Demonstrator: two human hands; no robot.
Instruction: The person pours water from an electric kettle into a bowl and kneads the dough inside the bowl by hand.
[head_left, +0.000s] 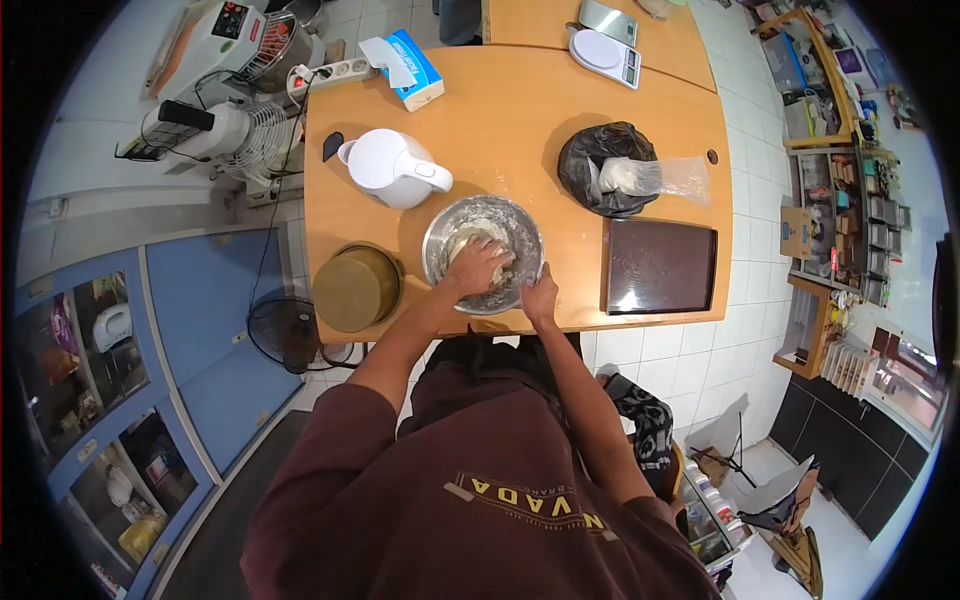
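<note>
Inside a metal bowl (434, 230) near the table's front edge lies pale, sticky dough (476, 236). My left hand (480, 266) is down in the bowl, its fingers curled into the dough, with part of the fingertips hidden. At the bowl's right side my right hand (540, 294) grips the rim, fingers wrapped round it. Flour or dough residue coats the bowl's inner wall.
Around the bowl on the wooden table (500, 110) are a white kettle (385, 165), a round brown container (350, 290), a dark tray (660, 265) and a black bag (590, 150) with a clear bag of white material (625, 177). Tissues (415, 70) and a scale (604, 52) stand farther back.
</note>
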